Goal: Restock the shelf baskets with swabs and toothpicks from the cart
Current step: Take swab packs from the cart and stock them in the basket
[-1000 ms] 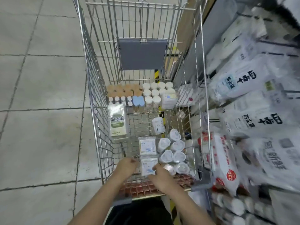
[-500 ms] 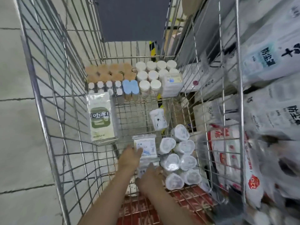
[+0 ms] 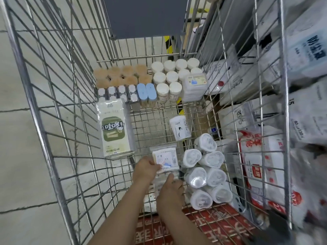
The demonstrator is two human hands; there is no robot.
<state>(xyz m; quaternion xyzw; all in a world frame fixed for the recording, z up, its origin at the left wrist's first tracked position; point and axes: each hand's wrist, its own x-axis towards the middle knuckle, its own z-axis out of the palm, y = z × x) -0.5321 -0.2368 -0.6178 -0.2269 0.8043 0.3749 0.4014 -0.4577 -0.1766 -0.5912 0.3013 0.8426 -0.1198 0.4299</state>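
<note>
**Two hands on the flat swab packs**

Both hands work low in the cart. Nearest, the right hand presses loosely curled fingers on a lower pack. Just beyond, the left hand pinches the swab pack by its left edge; clear, flat, sticks running crosswise. Farther off stand toothpick jars.

Pale floor tiles are showing through the wire on the left. A grey panel is hanging at the far end. White plastic-wrapped packs with dark lettering and a red-printed white pack are crowding the shelves on the right.
</note>
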